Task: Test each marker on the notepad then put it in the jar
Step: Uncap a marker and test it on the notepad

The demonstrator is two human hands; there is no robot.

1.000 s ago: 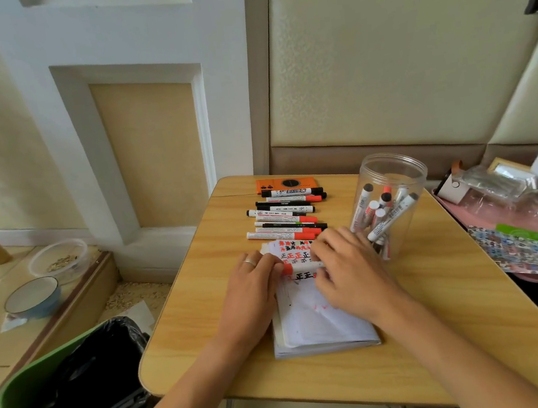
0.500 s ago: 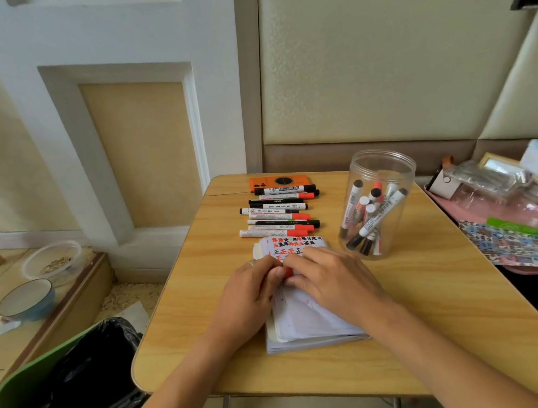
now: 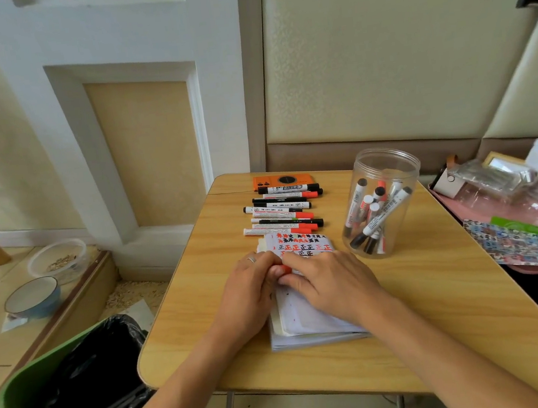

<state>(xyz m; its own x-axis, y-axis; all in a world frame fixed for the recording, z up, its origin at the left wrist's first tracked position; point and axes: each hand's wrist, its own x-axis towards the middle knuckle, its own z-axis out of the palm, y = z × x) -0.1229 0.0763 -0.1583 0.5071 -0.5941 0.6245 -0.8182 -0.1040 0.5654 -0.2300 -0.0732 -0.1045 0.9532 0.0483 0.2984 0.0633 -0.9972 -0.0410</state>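
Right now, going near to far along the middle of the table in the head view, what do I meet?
Notepad → both hands, left hand and right hand, on a red marker → row of loose markers → orange box.

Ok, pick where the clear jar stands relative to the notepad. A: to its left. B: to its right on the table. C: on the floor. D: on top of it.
B: the jar stands upright on the table, right of the notepad.

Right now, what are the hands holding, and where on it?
Both hands meet on a red-capped marker over the notepad: left hand at the red cap end, right hand covering the barrel.
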